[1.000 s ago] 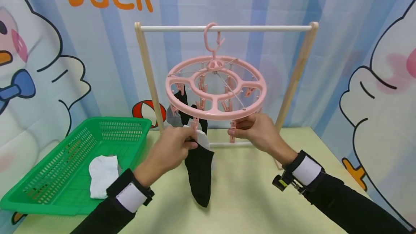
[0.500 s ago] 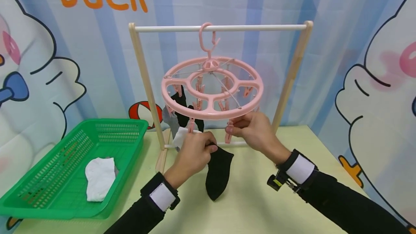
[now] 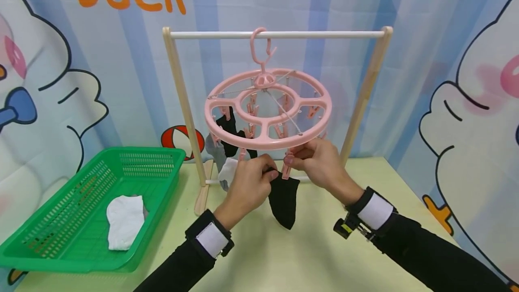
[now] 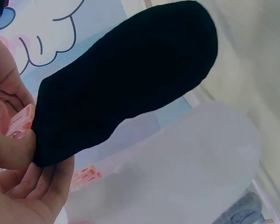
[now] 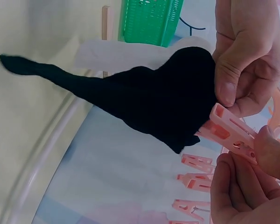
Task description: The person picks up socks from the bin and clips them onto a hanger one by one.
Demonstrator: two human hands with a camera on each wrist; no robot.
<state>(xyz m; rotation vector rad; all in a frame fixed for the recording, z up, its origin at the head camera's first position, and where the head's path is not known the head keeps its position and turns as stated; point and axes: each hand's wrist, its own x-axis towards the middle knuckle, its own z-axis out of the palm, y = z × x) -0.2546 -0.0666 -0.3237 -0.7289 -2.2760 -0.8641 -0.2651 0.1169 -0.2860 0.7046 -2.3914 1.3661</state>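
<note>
A black sock [image 3: 284, 199] hangs from my left hand [image 3: 252, 179], which pinches its cuff between thumb and fingers. My right hand [image 3: 318, 163] pinches a pink clothespin [image 3: 288, 166] at the front rim of the round pink drying hanger [image 3: 267, 141]. In the right wrist view the clothespin [image 5: 231, 130] lies against the sock's cuff [image 5: 196, 116]; whether its tips are around the fabric I cannot tell. A white sock [image 3: 228, 170] hangs partly hidden behind my left hand, near another front clothespin [image 3: 242, 153].
A green basket [image 3: 162, 202] with a white sock [image 3: 125, 222] and something grey under it stands at left. The hanger hooks over the white bar [image 3: 324, 35] of a wooden stand [image 3: 366, 89]. Black [image 3: 228, 132] and grey socks [image 3: 216, 150] hang at its back left.
My left hand has moved right with the black sock, from beside the white sock to the clothespin in my right hand. The right hand keeps its grip on that clothespin.
</note>
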